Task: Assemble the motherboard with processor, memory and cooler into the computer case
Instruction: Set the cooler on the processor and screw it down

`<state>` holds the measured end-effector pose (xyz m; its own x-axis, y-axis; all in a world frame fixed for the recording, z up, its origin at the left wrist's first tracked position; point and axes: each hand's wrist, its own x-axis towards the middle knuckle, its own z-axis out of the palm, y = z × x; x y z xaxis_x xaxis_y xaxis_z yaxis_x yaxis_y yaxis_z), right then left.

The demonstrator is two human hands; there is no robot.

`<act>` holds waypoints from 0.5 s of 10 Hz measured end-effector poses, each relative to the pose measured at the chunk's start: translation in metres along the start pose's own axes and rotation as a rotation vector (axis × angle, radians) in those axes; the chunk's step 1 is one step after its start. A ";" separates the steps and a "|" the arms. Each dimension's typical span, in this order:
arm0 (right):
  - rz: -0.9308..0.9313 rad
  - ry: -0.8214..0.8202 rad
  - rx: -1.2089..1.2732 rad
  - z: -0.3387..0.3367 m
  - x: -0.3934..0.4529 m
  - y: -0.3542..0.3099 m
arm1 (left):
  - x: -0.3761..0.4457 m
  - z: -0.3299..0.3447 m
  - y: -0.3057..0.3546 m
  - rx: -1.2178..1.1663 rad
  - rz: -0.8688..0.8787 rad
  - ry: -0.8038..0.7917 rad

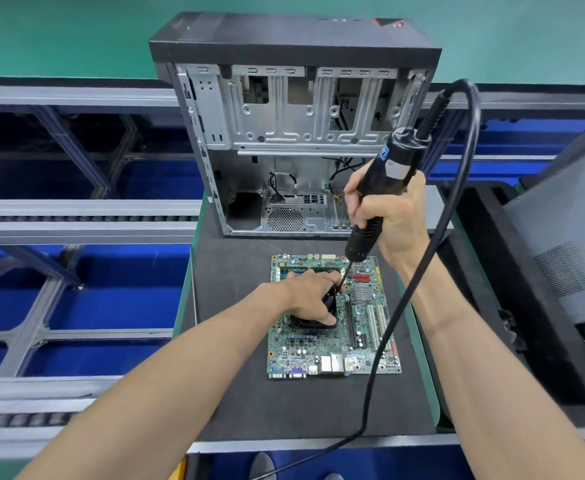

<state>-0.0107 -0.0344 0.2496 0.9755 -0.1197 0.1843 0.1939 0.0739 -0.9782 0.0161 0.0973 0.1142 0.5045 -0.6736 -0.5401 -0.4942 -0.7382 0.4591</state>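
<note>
A green motherboard (364, 327) lies flat on the dark mat (235, 393). A black cooler (313, 322) sits on it, mostly hidden under my left hand (310, 297), which grips the cooler's top and sides. My right hand (388, 216) grips a black electric screwdriver (381, 188), held upright. Its bit touches down at the cooler's far right corner, beside my left fingertips. The open computer case (284, 140) stands behind the board, its bare metal interior facing me.
The screwdriver's black cable (457, 188) loops up over my right hand and down across the board's right side to the table's front edge. A grey case side panel (561, 244) leans at the right. Roller conveyor rails (76, 216) run along the left.
</note>
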 end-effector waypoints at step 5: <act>-0.127 0.054 0.289 0.014 -0.014 -0.027 | -0.038 0.024 -0.052 -0.833 -0.022 0.764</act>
<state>-0.0280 -0.0206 0.2750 0.9363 -0.1981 0.2899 0.3424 0.3327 -0.8787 0.0052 0.1622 0.0942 0.9491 -0.2945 -0.1119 0.0014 -0.3514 0.9362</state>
